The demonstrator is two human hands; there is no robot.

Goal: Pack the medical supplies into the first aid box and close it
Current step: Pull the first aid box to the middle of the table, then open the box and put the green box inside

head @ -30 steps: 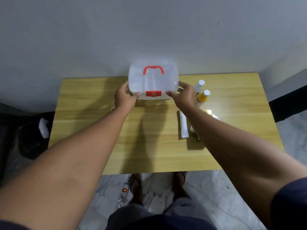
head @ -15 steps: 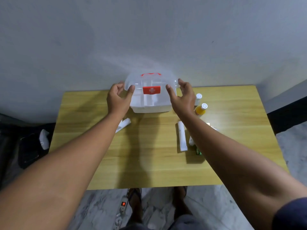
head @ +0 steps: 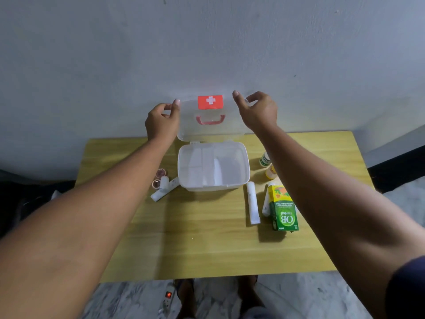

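The left hand (head: 162, 122) and right hand (head: 258, 110) flank the raised clear lid (head: 210, 125), each grip loose, fingertips at its upper corners (actual contact is hard to judge). The first aid box (head: 213, 166) sits open at the back of the tabletop (head: 202, 245), a green carton (head: 284, 209) to its right.

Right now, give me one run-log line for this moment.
stage: box opened | lid: upright, at wall | left hand, right hand: at lid edges | first aid box: no supplies inside | supplies: on table
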